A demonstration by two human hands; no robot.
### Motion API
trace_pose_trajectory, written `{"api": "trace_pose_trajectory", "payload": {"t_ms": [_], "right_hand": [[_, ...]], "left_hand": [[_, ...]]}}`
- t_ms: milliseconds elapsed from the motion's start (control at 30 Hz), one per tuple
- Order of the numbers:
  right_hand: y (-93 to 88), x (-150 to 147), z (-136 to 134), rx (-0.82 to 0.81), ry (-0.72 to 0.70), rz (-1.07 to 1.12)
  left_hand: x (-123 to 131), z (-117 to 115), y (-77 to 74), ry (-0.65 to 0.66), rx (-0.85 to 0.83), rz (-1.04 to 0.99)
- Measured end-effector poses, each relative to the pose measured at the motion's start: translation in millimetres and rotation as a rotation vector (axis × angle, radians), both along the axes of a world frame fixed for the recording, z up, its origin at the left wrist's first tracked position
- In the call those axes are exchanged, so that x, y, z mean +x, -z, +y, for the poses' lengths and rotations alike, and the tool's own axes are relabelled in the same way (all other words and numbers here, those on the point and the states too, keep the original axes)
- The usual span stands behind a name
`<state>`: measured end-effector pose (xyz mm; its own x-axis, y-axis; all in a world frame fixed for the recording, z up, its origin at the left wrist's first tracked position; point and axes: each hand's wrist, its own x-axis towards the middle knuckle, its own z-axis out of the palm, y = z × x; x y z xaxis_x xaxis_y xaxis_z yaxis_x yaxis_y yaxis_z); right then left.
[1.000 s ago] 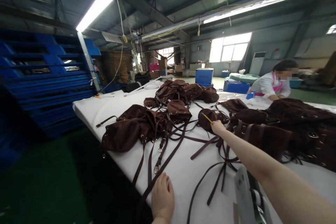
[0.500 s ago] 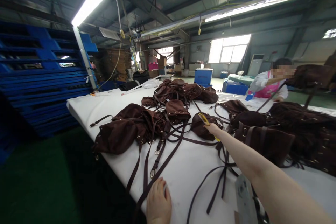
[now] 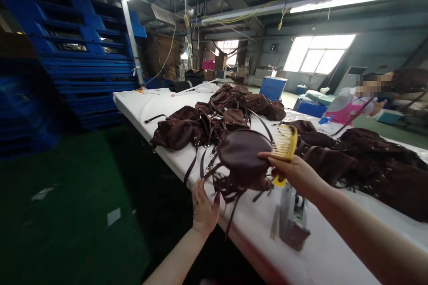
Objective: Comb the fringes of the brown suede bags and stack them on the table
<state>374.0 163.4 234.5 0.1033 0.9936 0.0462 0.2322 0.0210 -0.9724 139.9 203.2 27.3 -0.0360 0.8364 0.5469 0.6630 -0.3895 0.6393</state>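
My right hand (image 3: 292, 171) grips a yellow comb (image 3: 285, 143) with its teeth turned left. The thumb and fingers of that same hand also pinch the edge of a dark brown bag (image 3: 245, 151), holding it up over the table's near edge. The bag's round flap faces me, and fringe and thin straps hang below it. My left hand (image 3: 204, 209) is at the lower left of the bag, fingers apart, close to a strap and the fringe. Whether it touches them I cannot tell.
More brown bags (image 3: 177, 131) lie on the white table (image 3: 133, 100), with another heap (image 3: 384, 160) at right. A grey tape dispenser (image 3: 294, 225) stands near my right forearm. Blue pallets (image 3: 93, 75) are stacked at left. Across the table a person (image 3: 344, 107) handles a brown bag.
My right hand has lifted a bag off the table and brought it nearer, still holding the comb. My left hand has risen from the table edge towards the bag. The view has turned left.
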Motion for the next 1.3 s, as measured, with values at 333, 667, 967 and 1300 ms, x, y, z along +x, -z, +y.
{"api": "trace_pose_trajectory", "payload": {"t_ms": [333,667,967,1300], "right_hand": [[79.0,-102,-54,-0.099,-0.173,0.018],[42.7,-148,-67,0.005,-0.506,-0.131],[52.6,-129,0,-0.256,-0.716,0.449],[227.3,-177,-33,-0.898,-0.617,0.487]], "left_hand": [[-128,-125,-33.8,-0.044,-0.069,-0.157],[-154,-165,-94.3,0.009,-0.049,0.282],[-153,-141,-155.7,0.206,-0.043,0.648],[-208,-53,-151.5,0.305,-0.924,0.787]]}}
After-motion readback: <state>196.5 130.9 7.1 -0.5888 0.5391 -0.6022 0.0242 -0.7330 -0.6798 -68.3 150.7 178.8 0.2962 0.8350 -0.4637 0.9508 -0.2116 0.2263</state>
